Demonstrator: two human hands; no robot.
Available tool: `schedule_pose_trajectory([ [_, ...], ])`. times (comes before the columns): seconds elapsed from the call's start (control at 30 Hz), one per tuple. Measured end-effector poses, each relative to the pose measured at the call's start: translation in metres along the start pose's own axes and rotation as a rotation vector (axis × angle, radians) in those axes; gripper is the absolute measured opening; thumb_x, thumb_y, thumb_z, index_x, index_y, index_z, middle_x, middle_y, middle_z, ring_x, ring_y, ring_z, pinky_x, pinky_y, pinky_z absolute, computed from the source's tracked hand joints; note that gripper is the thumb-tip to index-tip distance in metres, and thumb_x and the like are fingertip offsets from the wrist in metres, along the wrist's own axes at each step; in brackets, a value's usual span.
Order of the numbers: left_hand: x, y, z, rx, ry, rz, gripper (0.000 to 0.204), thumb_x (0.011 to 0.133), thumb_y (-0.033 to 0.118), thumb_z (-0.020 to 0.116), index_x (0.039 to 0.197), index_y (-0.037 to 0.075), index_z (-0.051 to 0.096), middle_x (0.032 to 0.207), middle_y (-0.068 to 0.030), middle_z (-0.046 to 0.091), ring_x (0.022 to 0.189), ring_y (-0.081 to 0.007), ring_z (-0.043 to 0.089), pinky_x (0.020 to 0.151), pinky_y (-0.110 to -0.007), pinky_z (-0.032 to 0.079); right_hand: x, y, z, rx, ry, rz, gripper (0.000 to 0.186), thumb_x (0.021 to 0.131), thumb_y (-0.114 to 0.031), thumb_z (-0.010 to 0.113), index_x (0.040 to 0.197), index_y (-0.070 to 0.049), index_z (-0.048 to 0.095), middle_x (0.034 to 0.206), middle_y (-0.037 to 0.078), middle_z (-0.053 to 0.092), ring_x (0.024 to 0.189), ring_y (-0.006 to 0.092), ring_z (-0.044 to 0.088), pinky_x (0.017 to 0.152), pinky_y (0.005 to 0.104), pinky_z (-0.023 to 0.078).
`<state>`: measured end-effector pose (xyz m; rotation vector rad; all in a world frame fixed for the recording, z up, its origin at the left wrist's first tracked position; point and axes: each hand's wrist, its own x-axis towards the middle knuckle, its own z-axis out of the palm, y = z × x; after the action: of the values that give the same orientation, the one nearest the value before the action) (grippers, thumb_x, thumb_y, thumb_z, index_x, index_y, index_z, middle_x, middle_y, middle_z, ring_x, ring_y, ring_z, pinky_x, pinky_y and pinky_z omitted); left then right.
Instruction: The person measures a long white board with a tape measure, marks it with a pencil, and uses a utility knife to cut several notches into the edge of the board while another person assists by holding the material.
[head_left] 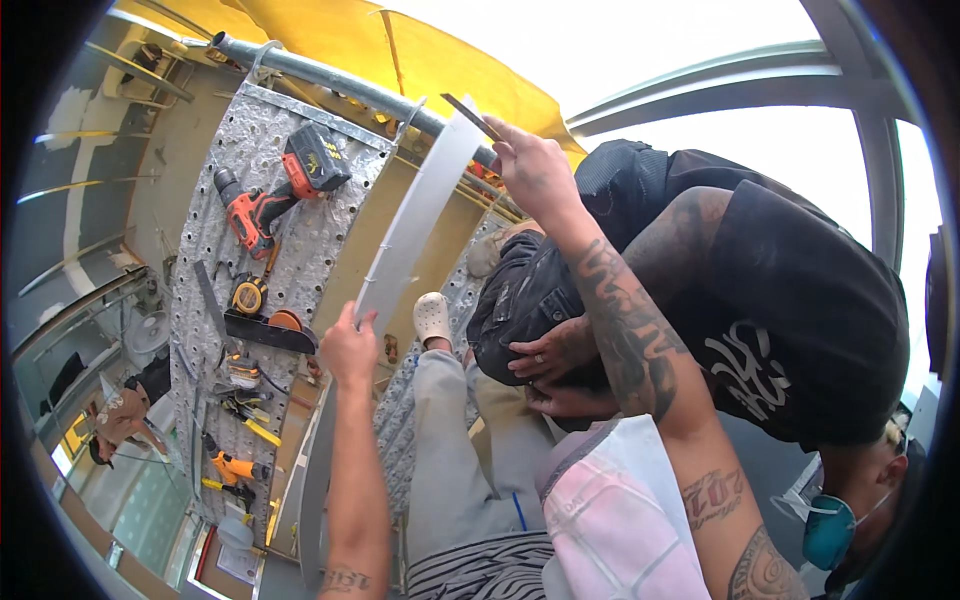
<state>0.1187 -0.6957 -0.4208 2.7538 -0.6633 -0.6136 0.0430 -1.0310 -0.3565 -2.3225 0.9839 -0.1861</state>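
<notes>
My left hand [349,350] grips the lower part of a long white strip [416,225], which slants up and to the right. My right hand [532,172] is up at the strip's top end, closed on a thin dark flat piece [471,118] that crosses that end; whether its fingers also hold the strip I cannot tell. A metal pipe [330,78] runs behind the strip's top. Below, my legs and a white clog [432,317] show. A pale pink cloth [615,510] lies by my right arm.
A perforated metal platform [210,165] at left bears a cordless drill [260,215], tape measure [250,295] and several other tools. A co-worker [800,320] in black bends close at my right. Another person [120,425] is low at left. A yellow sheet [450,55] hangs behind the pipe.
</notes>
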Motion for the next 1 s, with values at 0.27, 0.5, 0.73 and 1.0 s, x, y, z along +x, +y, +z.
schedule_pose_trajectory([
  [0.27, 0.009, -0.001, -0.018, 0.023, 0.032, 0.012, 0.026, 0.085, 0.032, 0.069, 0.102, 0.013, 0.065, 0.076, -0.0188, 0.068, 0.076, -0.0413, 0.066, 0.065, -0.050, 0.050, 0.024, -0.023, -0.002, -0.040, -0.059, -0.105, 0.051, 0.088, -0.005, 0.044, 0.135, -0.019, 0.055, 0.081, 0.023, 0.065, 0.073, 0.0370, 0.064, 0.072, 0.0449, 0.050],
  [0.5, 0.020, 0.003, -0.039, 0.134, 0.064, -0.033, 0.027, 0.086, 0.032, 0.067, 0.103, 0.012, 0.065, 0.075, -0.0198, 0.068, 0.076, -0.0410, 0.066, 0.066, -0.051, 0.050, 0.055, -0.034, -0.003, -0.065, -0.235, -0.150, 0.053, 0.089, -0.005, 0.044, 0.139, -0.019, 0.051, 0.078, 0.024, 0.063, 0.067, 0.0329, 0.061, 0.070, 0.0424, 0.050],
  [0.73, 0.034, -0.017, -0.042, 0.108, 0.059, -0.071, 0.027, 0.086, 0.031, 0.067, 0.105, 0.012, 0.065, 0.076, -0.0207, 0.068, 0.077, -0.0418, 0.066, 0.069, -0.052, 0.050, 0.069, -0.030, 0.014, -0.092, -0.300, -0.370, 0.049, 0.092, -0.007, 0.043, 0.140, -0.012, 0.049, 0.077, 0.016, 0.065, 0.069, 0.0278, 0.063, 0.070, 0.0374, 0.051],
  [1.0, 0.034, -0.011, -0.044, 0.071, 0.056, -0.093, 0.030, 0.085, 0.030, 0.068, 0.109, 0.012, 0.065, 0.081, -0.0213, 0.069, 0.081, -0.0418, 0.067, 0.070, -0.051, 0.050, 0.055, -0.047, 0.016, -0.158, -0.297, -0.228, 0.041, 0.090, -0.009, 0.047, 0.129, -0.013, 0.059, 0.088, 0.023, 0.067, 0.078, 0.0374, 0.065, 0.073, 0.0447, 0.051],
])
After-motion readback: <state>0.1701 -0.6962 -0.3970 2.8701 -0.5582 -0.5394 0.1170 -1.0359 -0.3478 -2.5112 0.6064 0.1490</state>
